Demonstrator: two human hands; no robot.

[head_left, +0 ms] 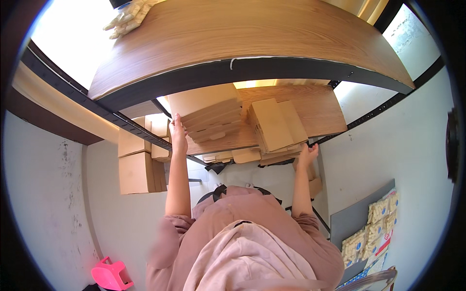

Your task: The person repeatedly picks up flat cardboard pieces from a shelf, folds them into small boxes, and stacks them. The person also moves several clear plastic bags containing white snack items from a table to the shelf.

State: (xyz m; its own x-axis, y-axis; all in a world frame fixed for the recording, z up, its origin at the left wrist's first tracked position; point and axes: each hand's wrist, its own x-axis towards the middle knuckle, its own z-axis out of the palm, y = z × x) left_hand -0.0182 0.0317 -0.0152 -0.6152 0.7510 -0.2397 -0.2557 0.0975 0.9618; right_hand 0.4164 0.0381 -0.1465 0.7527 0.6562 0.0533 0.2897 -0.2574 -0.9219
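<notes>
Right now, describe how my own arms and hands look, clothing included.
Both hands, the left hand and the right hand, are bare, with no gloves. Both forearms are uncovered as well. The left sleeve and the right sleeve are a dusty mauve-brown fabric, loose and creased, ending around the elbows. Any rings would be too small to make out.

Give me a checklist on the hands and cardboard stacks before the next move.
1. Left hand at the left cardboard stack: ok, at its left edge.
2. Right hand near the right cardboard stack: ok, by its near right corner.
3. Right hand's grip: cannot tell; its fingertips are too small to read.
4. Right cardboard stack squared up: not ok; its top pieces lie staggered.
5. Pale-filled bags away from both hands: ok, at the left end of the upper shelf.
</notes>
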